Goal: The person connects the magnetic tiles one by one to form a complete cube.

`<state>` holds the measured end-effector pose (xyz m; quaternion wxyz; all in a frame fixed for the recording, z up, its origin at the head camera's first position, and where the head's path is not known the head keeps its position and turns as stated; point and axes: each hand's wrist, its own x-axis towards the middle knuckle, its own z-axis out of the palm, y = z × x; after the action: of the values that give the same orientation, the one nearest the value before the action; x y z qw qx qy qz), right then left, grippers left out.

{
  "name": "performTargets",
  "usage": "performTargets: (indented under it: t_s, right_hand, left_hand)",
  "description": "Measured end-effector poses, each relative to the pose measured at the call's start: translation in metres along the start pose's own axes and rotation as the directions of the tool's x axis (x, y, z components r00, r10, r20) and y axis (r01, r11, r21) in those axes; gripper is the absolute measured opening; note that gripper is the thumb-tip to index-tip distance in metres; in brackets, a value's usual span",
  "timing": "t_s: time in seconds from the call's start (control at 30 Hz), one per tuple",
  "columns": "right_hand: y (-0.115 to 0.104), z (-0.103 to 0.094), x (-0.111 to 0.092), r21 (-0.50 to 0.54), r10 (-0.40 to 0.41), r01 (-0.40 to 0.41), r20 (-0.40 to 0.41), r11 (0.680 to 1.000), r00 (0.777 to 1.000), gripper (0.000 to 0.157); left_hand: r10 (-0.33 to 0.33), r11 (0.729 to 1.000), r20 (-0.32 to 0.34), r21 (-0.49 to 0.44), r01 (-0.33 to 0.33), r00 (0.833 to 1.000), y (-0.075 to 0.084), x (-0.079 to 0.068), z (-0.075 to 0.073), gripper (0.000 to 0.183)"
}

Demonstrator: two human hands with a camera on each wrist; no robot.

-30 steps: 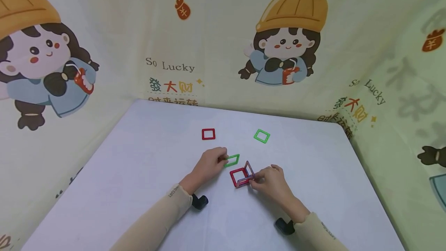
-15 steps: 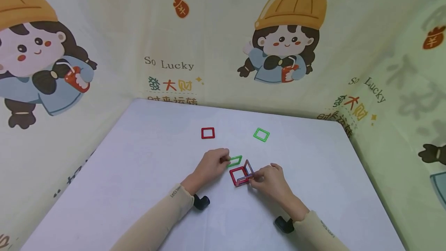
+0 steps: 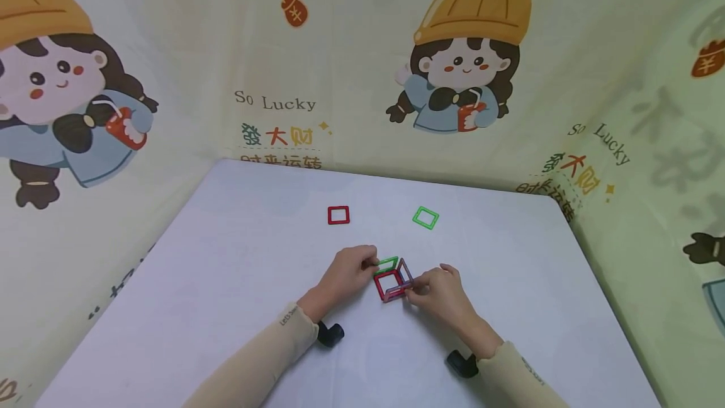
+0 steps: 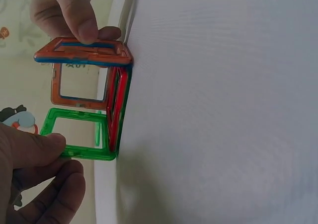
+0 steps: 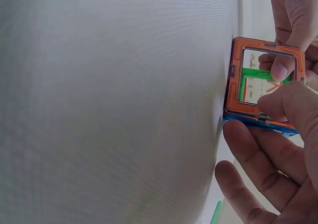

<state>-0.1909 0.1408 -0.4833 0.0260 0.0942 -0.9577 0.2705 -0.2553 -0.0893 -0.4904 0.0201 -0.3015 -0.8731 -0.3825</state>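
My left hand (image 3: pixel 348 271) pinches a green square magnetic tile (image 4: pixel 79 114) between thumb and fingers. The tile stands upright, its lower edge right at the edge of a red magnetic tile (image 3: pixel 381 288) that lies flat on the table. Two upright orange magnetic tiles with blue outer sides, purplish in the head view, stand along other edges of the red one. One of these orange tiles (image 5: pixel 238 75) is pinched by my right hand (image 3: pixel 444 298), thumb on its frame. In the left wrist view, the second orange tile (image 4: pixel 55 87) stands between the held two.
Farther back on the white table (image 3: pixel 255 238) lie a loose red magnetic tile (image 3: pixel 330 215) and a loose green one (image 3: pixel 418 215). A printed cloth (image 3: pixel 351 80) hangs behind the table and at both sides.
My left hand has moved right and slightly nearer, bringing the green magnetic tile from beside the red one up to its far edge. My right hand keeps its hold in the same place.
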Motion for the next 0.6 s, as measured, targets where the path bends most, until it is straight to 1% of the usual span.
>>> performTargets:
  t_s: [0.2,0.3,0.37,0.43,0.47,0.5,0.53,0.6]
  right_hand:
    - [-0.002,0.001,0.002,-0.024,-0.009,0.009,0.001,1.0,1.0,0.004]
    - [-0.002,0.002,0.002,-0.041,-0.011,0.011,0.012,0.999,1.0,0.004]
    - [-0.001,0.0,0.003,-0.046,-0.027,0.028,0.028,0.999,0.999,0.004]
    - [0.002,-0.003,0.003,-0.043,-0.054,0.057,0.067,0.997,0.996,0.004]
    - [0.005,-0.006,0.004,-0.039,-0.083,0.087,0.089,0.995,0.993,0.005]
    - [0.008,-0.01,0.005,-0.022,-0.096,0.099,0.117,0.995,0.988,0.007]
    - [0.012,-0.013,0.007,0.005,-0.094,0.094,0.143,0.996,0.985,0.009]
    - [0.019,-0.02,0.012,0.068,-0.063,0.051,0.181,0.996,0.981,0.014]
  left_hand:
    - [0.002,1.0,0.002,0.013,-0.002,1.0,0.002,-0.001,0.001,0.017]
    - [-0.019,1.0,0.016,0.014,0.019,1.0,0.001,-0.002,0.002,0.014]
    - [-0.037,0.999,0.025,0.006,0.037,0.999,0.0,-0.002,0.002,0.012]
    - [-0.054,0.999,0.036,0.0,0.054,0.998,-0.001,-0.003,0.001,0.011]
    - [-0.059,0.998,0.042,-0.003,0.06,0.997,-0.002,-0.003,0.001,0.01]
    - [-0.062,0.998,0.046,-0.007,0.063,0.997,-0.002,-0.003,0.001,0.009]
    - [-0.066,0.998,0.051,-0.01,0.067,0.997,-0.002,-0.002,0.0,0.009]
    - [-0.076,0.997,0.058,-0.011,0.077,0.995,-0.001,-0.003,-0.001,0.009]
